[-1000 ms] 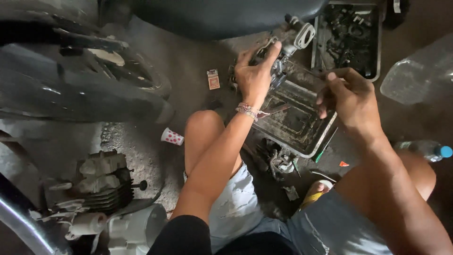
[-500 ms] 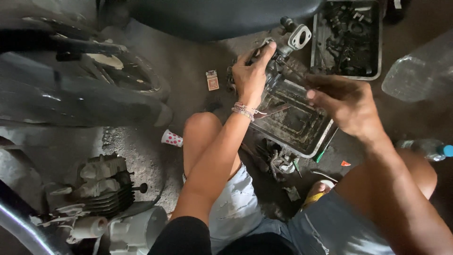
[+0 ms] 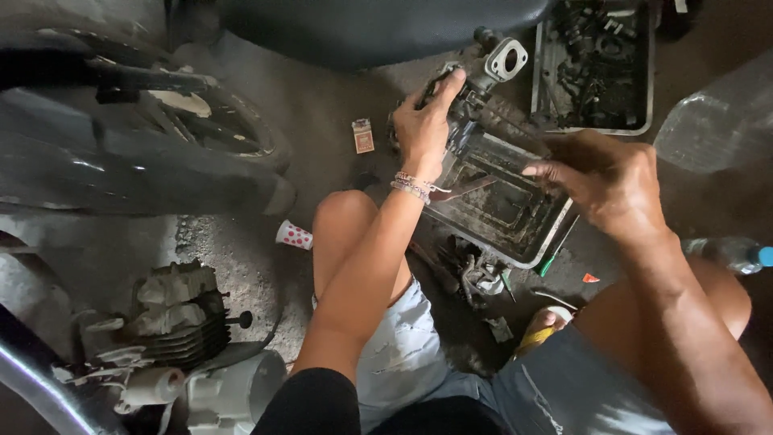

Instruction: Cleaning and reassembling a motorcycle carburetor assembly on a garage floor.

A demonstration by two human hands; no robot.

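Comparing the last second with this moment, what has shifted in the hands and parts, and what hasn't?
The right hand has slid left and down over the metal tray. The left hand still grips the engine part, which looks slightly turned. The parts bin, small box and dotted cup have not moved.

A grimy grey metal carburettor part (image 3: 483, 76) sits above a dirty silver rectangular metal tray (image 3: 503, 201). A small white paper cup with red dots (image 3: 294, 235) lies on the grey concrete floor (image 3: 322, 97). A pink-and-white beaded bracelet (image 3: 412, 187) circles one wrist; nearby, a clear plastic bottle with blue cap (image 3: 737, 254) and pale blue denim shorts (image 3: 403, 354).
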